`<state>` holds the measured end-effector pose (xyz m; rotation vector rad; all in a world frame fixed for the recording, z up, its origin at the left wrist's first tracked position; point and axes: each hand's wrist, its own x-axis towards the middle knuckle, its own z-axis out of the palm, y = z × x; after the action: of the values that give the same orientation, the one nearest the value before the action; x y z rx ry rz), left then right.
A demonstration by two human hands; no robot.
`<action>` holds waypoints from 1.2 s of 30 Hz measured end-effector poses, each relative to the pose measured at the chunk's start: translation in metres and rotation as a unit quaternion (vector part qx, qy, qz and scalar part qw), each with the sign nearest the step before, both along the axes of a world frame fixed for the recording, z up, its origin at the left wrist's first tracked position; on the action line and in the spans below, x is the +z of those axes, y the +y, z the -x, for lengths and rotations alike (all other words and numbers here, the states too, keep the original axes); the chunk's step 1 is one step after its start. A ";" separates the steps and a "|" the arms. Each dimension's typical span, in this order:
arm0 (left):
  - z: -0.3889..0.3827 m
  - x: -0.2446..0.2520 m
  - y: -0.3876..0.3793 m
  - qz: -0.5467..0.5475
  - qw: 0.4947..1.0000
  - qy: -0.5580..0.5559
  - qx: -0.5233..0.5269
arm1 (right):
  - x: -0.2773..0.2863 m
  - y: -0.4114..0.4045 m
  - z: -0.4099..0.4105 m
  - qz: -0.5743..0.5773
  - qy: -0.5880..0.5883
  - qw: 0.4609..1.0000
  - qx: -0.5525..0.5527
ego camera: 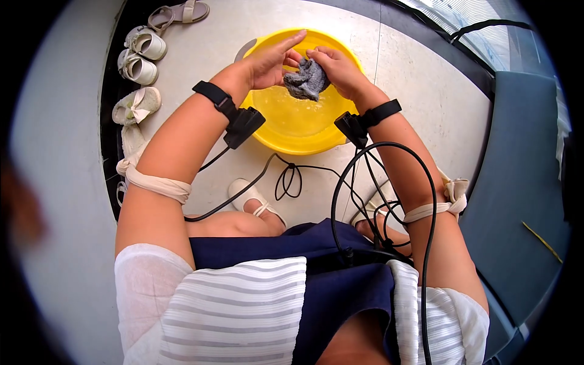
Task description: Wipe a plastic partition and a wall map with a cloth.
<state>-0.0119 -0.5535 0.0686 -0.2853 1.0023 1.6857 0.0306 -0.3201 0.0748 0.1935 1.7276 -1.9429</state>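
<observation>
Above a round yellow plastic basin (299, 145), my right hand (340, 70) grips a wet-looking, crumpled grey cloth (306, 81). Shallow, clear water lies in the basin's bottom, and its surface looks disturbed beneath the cloth. My left hand (269, 66) is over the basin's left side, thumb stretched out and fingers apart. Its fingertips reach the near side of the cloth; whether they touch it cannot be told. The cloth hangs just above the water, bunched into a ball with loose folds facing left.
Black cables (288, 180) loop between the basin and my feet, running from devices strapped to both wrists. Several pale shoes (148, 44) line the wall at left. A blue-green padded bench (515, 182) stands at right, with a thin yellow strip (542, 242) on it.
</observation>
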 end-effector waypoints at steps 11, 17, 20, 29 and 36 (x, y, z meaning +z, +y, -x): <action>-0.036 0.013 0.043 0.272 0.821 0.493 -0.092 | 0.008 -0.001 0.015 -0.206 0.086 0.974 -0.036; -0.015 0.009 0.030 0.218 0.910 0.350 -0.031 | 0.026 0.023 0.005 -0.081 0.064 0.991 -0.081; -0.008 0.008 -0.010 0.048 0.995 0.090 -0.021 | 0.047 0.009 -0.009 -0.115 0.247 0.962 -0.005; -0.018 0.015 0.010 -0.019 0.990 0.026 -0.135 | 0.050 0.009 -0.033 -0.396 0.467 0.773 0.166; -0.032 0.007 0.038 0.223 0.932 0.257 -0.125 | 0.027 0.001 -0.026 -0.471 0.438 0.738 0.204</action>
<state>0.0197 -0.5151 0.0753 0.0030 1.7420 1.3038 0.0569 -0.3190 0.1021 -0.8270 2.9026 -0.6381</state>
